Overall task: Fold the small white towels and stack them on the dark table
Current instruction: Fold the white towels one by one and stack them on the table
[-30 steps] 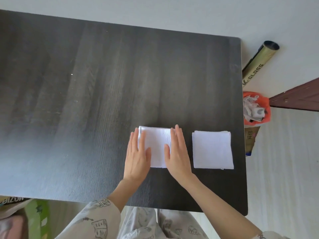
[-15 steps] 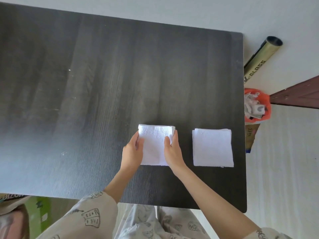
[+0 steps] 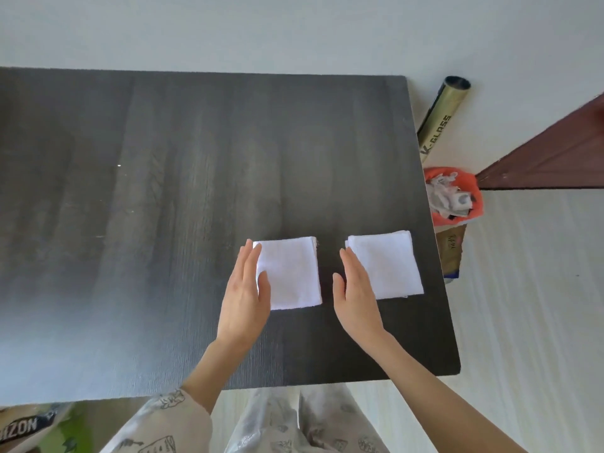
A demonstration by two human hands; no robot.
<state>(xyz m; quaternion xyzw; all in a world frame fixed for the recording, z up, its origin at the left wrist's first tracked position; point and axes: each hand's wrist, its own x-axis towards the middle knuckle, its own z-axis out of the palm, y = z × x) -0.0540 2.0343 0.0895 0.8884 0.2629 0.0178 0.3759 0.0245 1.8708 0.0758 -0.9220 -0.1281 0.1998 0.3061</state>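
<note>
Your left hand (image 3: 243,297) is flat, fingers straight and together, lying along the left edge of the folded towel (image 3: 291,273) and gripping nothing. Your right hand (image 3: 354,289) is flat too, fingers straight, hanging over the dark gap between that towel and the second folded towel (image 3: 384,264), its fingertips at the second towel's left edge, nothing held. Both towels lie side by side, apart, near the front right of the dark worktop (image 3: 163,207). Off the right edge stand an orange bag (image 3: 470,194) and a gold tube (image 3: 441,116).
</note>
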